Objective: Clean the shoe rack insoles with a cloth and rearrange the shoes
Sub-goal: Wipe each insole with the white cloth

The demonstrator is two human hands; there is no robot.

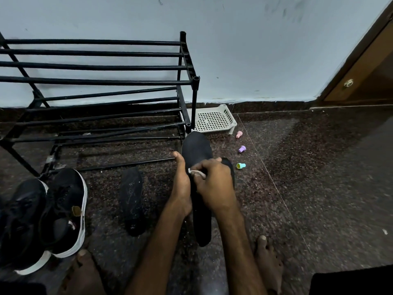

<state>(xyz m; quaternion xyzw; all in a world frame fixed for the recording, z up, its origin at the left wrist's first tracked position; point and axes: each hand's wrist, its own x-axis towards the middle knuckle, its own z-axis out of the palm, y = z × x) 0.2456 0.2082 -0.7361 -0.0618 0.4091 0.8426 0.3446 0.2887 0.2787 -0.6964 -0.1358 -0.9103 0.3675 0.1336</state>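
My left hand [182, 184] holds a long black insole [196, 149] by its left edge, lifted above the floor in the middle of the view. My right hand [213, 185] pinches a small white cloth [196, 173] and presses it onto the insole's upper face. A second black insole [131, 199] lies flat on the floor to the left. Two black shoes with white soles [61, 211] stand at the lower left. The black metal shoe rack [95, 81] stands against the wall with bare shelves.
A white perforated plastic tray [214, 120] sits on the floor right of the rack. Three small coloured caps, pink [239, 134], purple [242, 149] and teal [241, 166], lie near it. A wooden door [361, 71] is at the right. My bare feet [270, 262] rest on the dark granite floor.
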